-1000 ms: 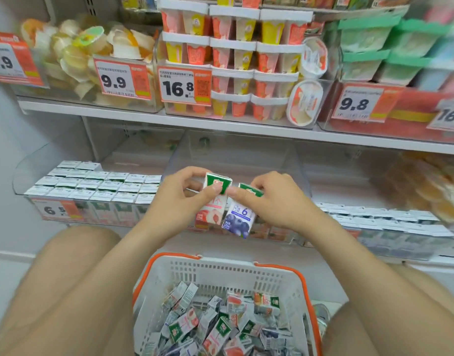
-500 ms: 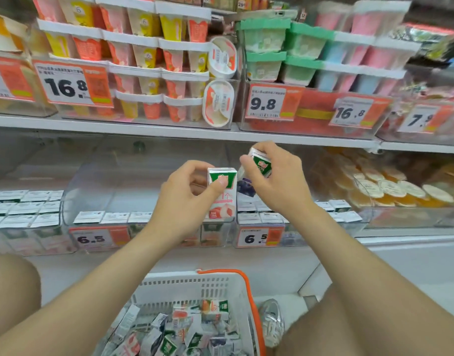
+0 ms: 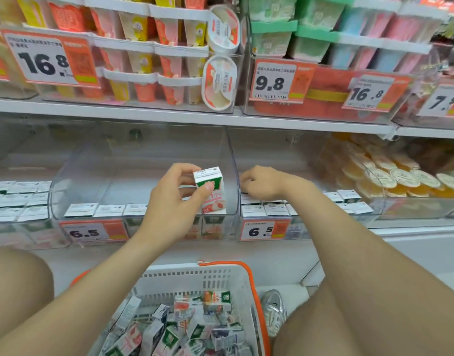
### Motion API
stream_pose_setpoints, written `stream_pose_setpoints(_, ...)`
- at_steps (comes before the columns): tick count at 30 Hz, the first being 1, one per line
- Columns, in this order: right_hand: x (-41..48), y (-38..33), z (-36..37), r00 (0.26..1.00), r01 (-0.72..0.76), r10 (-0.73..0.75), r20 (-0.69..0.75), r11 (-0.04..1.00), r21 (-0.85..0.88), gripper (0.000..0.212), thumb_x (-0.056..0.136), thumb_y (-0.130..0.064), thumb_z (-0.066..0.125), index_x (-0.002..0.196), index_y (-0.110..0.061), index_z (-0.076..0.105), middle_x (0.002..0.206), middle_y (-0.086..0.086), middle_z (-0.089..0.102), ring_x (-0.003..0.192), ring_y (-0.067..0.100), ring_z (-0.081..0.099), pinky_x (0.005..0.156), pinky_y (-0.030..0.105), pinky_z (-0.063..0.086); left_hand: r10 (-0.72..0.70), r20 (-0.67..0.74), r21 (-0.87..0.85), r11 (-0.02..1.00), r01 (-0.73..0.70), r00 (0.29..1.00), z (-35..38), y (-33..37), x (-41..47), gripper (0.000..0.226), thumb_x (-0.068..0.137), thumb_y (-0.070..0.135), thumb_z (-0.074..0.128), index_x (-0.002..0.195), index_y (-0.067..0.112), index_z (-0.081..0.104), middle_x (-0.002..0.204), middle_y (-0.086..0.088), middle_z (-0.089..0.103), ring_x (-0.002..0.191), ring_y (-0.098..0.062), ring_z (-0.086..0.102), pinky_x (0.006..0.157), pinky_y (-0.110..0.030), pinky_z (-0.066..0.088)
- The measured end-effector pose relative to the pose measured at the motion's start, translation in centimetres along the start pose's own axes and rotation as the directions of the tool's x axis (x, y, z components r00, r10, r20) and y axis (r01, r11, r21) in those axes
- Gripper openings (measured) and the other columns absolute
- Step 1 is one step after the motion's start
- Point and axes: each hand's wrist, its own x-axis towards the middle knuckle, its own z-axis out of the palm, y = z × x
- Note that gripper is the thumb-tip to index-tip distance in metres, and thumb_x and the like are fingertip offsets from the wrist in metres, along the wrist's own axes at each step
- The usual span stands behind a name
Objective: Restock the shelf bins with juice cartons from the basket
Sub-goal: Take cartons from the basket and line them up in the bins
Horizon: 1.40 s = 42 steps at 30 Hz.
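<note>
My left hand (image 3: 169, 201) grips a pink-and-green juice carton (image 3: 211, 191) upright over the front right corner of the middle clear bin (image 3: 133, 160). A single front row of cartons (image 3: 105, 209) stands in that bin. My right hand (image 3: 264, 182) is lowered into the neighbouring right bin (image 3: 265, 214), just past the divider. Its fingers curl down round a carton that the hand almost wholly hides. Below, between my knees, the white basket (image 3: 195, 274) with orange handles holds several loose cartons (image 3: 184, 327).
The left bin (image 3: 17, 201) is packed with white-topped cartons. Orange jelly cups (image 3: 390, 176) fill the bin at far right. The shelf above (image 3: 169, 114) carries stacked pudding cups and price tags. A silver shoe (image 3: 273, 309) is beside the basket.
My right hand has gone down and right into the right bin with the blue carton, which is now hidden. My left hand keeps the pink carton and has moved slightly right.
</note>
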Motion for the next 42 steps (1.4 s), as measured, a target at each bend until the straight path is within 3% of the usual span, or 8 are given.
stream_pose_setpoints(4,0.2,-0.2,0.1,0.999,-0.04,0.04,0.001,0.998,-0.038,0.026,0.098,-0.014,0.037,0.081,-0.007,0.055,0.094,0.011,0.061,0.091,0.03,0.053,0.08,0.039,0.044,0.008,0.037,0.015,1.0,-0.009,0.999,-0.6,0.3,0.0,0.023,0.097,0.027,0.074,0.117,0.031,0.063,0.111,0.013,0.075,0.101,-0.008,0.073,0.09,-0.039,0.062)
stream_pose_setpoints(8,-0.7,-1.7,-0.6,0.973,-0.057,0.055,-0.224,0.998,-0.004,0.038,0.092,-0.011,0.039,0.113,-0.002,0.07,0.115,0.019,0.071,0.11,0.042,0.063,0.095,0.049,0.056,0.024,0.047,0.005,1.0,-0.024,0.999,-2.0,1.0,-0.1,0.023,0.099,0.029,0.071,0.12,0.035,0.065,0.11,0.015,0.075,0.102,-0.008,0.072,0.088,-0.035,0.062)
stream_pose_setpoints(13,-5.5,-7.6,-0.3,0.743,0.122,-0.04,-0.668,0.99,0.076,0.011,0.092,-0.015,0.05,0.093,-0.012,0.061,0.084,0.004,0.063,0.078,0.025,0.054,0.065,0.036,0.039,0.001,0.1,-0.058,0.998,0.005,0.995,-5.2,2.1,-0.5,0.023,0.101,0.028,0.068,0.123,0.037,0.068,0.105,0.009,0.077,0.095,-0.011,0.075,0.082,-0.027,0.062)
stream_pose_setpoints(18,-7.8,-13.4,3.1,0.851,0.49,-0.279,-0.444,0.727,0.482,0.023,0.105,-0.029,0.055,0.125,-0.028,0.066,0.1,-0.007,0.075,0.087,0.011,0.069,0.074,0.027,0.055,-0.074,0.046,-0.117,0.99,0.079,0.996,-9.3,2.9,-0.8,0.024,0.099,0.031,0.07,0.123,0.029,0.068,0.105,-0.003,0.079,0.099,-0.03,0.075,0.084,-0.048,0.063)
stream_pose_setpoints(22,-6.9,-17.0,4.5,0.854,0.52,-0.292,-0.431,0.526,0.673,0.024,0.107,-0.027,0.058,0.128,-0.018,0.066,0.102,0.006,0.077,0.084,0.025,0.074,0.068,0.034,0.059,-0.152,-0.053,-0.128,0.981,0.145,0.987,-13.3,3.6,-1.3,0.032,0.093,0.034,0.075,0.111,0.009,0.069,0.091,-0.008,0.08,0.084,-0.026,0.077,0.068,-0.033,0.06)
stream_pose_setpoints(30,-4.3,-26.8,6.2,0.886,0.446,-0.132,-0.445,0.51,0.736,0.009,0.088,-0.025,0.069,0.094,-0.02,0.073,0.074,0.003,0.077,0.067,0.022,0.075,0.07,0.052,0.064,-0.175,-0.145,0.154,0.968,0.197,0.974,-22.1,2.5,-1.1,0.052,0.108,0.058,0.034,0.108,0.023,0.073,0.099,0.004,0.079,0.095,-0.018,0.075,0.086,-0.04,0.057)
stream_pose_setpoints(35,-2.0,-33.5,7.2,0.802,0.566,-0.258,-0.539,0.618,0.546,0.023,0.08,-0.036,0.07,0.099,-0.031,0.058,0.089,-0.01,0.074,0.086,0.014,0.072,0.072,0.041,0.06,-0.237,-0.314,0.727,0.562,0.393,0.92,-30.2,-2.6,1.0,0.039,0.103,0.036,0.047,0.138,0.019,0.05,0.135,-0.014,0.054,0.127,-0.04,0.046,0.104,-0.048,0.043)
stream_pose_setpoints(42,6.0,-40.0,9.6,0.639,0.714,-0.521,-0.566,0.675,0.185,0.019,0.096,-0.019,0.068,0.112,-0.017,0.056,0.103,0.0,0.066,0.094,0.02,0.06,0.078,0.038,0.05,-0.586,-0.213,0.873,0.244,0.421,0.782,-35.6,-6.3,2.6,0.072,0.094,0.027,0.045,0.159,0.021,0.014,0.169,-0.011,0.009,0.153,-0.041,0.016,0.117,-0.059,0.032)
